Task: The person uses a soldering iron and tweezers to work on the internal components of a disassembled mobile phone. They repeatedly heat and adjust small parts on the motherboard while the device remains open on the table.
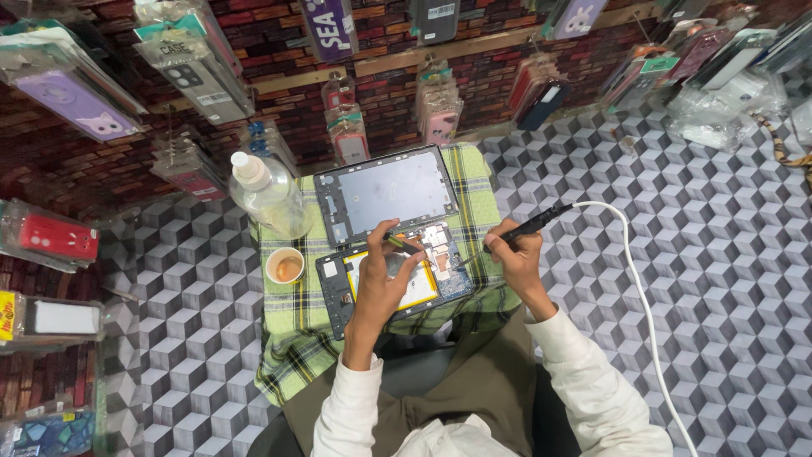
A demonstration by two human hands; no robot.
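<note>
While both sleeved arms reach forward, the left hand (378, 283) pinches tweezers (404, 245) over the opened tablet (338, 292) on the checked cloth (296, 338); the right hand (518, 258) grips a corded soldering iron (524, 228). Beyond lie the back cover (393, 190), cup (285, 266) and bottle (266, 193).

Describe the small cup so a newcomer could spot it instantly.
On the green plaid cloth, look left of the opened tablet with the yellow battery. The small round cup of orange-brown liquid sits below the clear plastic bottle; it is the only open, squat container.
</note>
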